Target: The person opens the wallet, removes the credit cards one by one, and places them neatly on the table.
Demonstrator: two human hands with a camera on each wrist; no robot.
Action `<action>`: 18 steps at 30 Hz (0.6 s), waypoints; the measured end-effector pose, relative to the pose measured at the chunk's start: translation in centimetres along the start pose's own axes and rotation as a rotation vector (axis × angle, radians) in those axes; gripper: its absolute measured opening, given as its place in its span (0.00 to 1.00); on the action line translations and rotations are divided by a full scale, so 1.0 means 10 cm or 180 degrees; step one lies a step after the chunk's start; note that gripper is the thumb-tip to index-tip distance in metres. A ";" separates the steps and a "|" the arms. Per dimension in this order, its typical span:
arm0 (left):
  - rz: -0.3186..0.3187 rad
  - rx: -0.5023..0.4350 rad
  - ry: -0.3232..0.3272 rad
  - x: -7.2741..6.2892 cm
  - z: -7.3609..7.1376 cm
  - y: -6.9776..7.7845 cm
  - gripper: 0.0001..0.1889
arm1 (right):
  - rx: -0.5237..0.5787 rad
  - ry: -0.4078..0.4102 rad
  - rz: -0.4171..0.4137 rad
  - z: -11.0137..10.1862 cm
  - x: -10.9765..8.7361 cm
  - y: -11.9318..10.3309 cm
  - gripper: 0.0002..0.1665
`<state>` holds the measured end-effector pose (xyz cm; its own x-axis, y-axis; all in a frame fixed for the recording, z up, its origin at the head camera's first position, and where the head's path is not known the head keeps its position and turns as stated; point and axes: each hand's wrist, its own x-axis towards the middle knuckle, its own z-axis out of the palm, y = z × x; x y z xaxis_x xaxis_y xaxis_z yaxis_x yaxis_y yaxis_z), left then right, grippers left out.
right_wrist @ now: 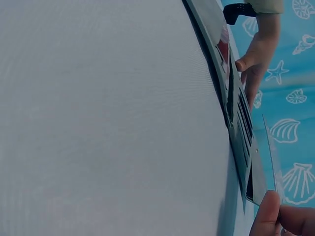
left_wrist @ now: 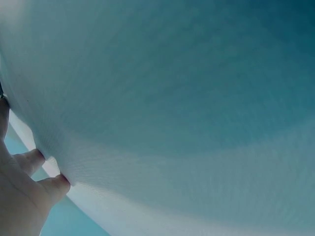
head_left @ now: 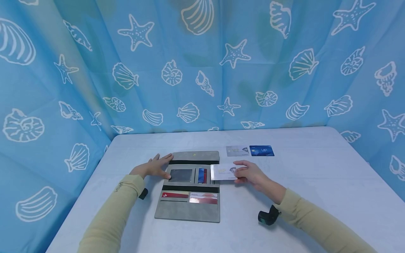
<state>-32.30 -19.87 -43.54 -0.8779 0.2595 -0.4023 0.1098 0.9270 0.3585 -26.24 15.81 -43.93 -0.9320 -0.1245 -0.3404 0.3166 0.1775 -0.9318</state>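
Observation:
A grey wallet lies unfolded on the table, with a clear window and several card slots. My left hand rests at its left edge, fingers spread and the thumb on the window's side. Between thumb and fingers, my right hand pinches a white VIP card by its right end. That card overlaps the wallet's right middle slots in the head view; in the right wrist view the card stands up beyond the wallet's end. A blue card and red-and-white cards sit in other slots.
Behind the right hand, a silver VIP card and a blue VIP card lie side by side on the white table. Black wrist cameras hang below both sleeves. A blue shell-patterned curtain stands behind the table.

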 end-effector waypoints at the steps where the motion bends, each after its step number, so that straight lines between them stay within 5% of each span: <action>1: 0.0004 0.0000 -0.0001 0.00 0.00 0.00 0.50 | -0.0001 -0.0012 -0.0011 -0.02 -0.01 0.00 0.29; 18: 0.0007 -0.0001 -0.0032 -0.02 -0.01 0.00 0.49 | 0.0141 0.0008 0.0014 -0.39 -0.07 -0.10 0.33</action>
<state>-32.15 -19.96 -43.32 -0.8730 0.2642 -0.4100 0.1114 0.9264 0.3597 -26.58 19.50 -42.23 -0.9311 -0.1214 -0.3441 0.3280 0.1347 -0.9350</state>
